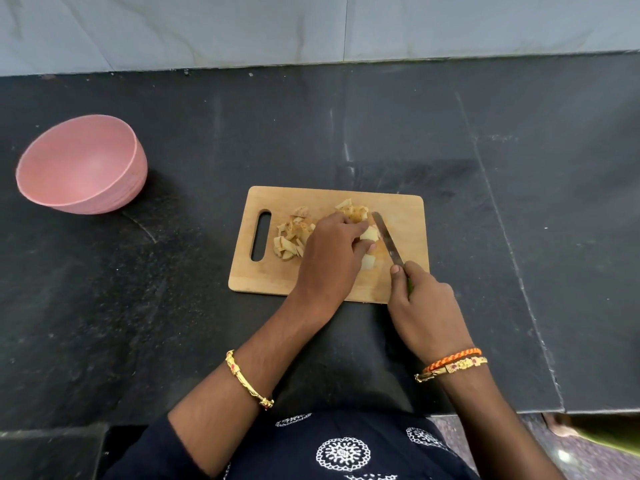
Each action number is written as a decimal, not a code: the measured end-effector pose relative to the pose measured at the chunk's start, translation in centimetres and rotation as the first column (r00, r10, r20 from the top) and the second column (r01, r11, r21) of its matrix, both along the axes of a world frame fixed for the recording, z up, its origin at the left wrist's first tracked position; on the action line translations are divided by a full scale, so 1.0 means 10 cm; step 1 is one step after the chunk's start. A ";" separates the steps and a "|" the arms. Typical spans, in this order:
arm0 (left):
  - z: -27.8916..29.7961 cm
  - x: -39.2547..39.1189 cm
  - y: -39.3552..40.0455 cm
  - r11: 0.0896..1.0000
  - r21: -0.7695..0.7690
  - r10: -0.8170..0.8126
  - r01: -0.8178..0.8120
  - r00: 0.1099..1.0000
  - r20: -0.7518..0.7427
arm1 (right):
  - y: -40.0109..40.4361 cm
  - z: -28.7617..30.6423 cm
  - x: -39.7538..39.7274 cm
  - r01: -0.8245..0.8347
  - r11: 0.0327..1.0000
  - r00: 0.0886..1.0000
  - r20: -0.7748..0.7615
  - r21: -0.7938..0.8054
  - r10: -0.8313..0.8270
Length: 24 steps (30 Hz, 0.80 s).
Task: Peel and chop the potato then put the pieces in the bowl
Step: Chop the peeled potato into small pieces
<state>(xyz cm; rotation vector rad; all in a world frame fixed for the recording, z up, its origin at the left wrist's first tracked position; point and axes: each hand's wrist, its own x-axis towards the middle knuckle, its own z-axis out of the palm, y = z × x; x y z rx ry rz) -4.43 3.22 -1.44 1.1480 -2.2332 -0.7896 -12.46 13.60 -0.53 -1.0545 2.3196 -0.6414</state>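
Observation:
A wooden cutting board (408,216) lies on the dark counter. My left hand (332,254) pinches a pale peeled potato piece (370,233) near the board's middle. My right hand (422,306) grips the handle of a knife (388,242), whose blade lies just right of the potato piece, tip pointing away from me. Another pale cut piece (367,262) sits under my left hand's fingers. Brown potato peels (289,237) are heaped at the board's left, and more peels (351,210) at its far side. The pink bowl (34,188) stands empty at the far left.
The black stone counter (519,202) runs back to a pale tiled wall (311,29). A counter seam and its front edge run along the right side, with floor below at bottom right. The board has a handle slot (260,235) at its left end.

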 end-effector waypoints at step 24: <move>-0.09 0.01 0.00 0.996 -0.076 -0.056 0.055 0.998 -0.006 | 0.28 0.14 0.16 -0.079 0.953 0.987 -0.108 0.292 0.115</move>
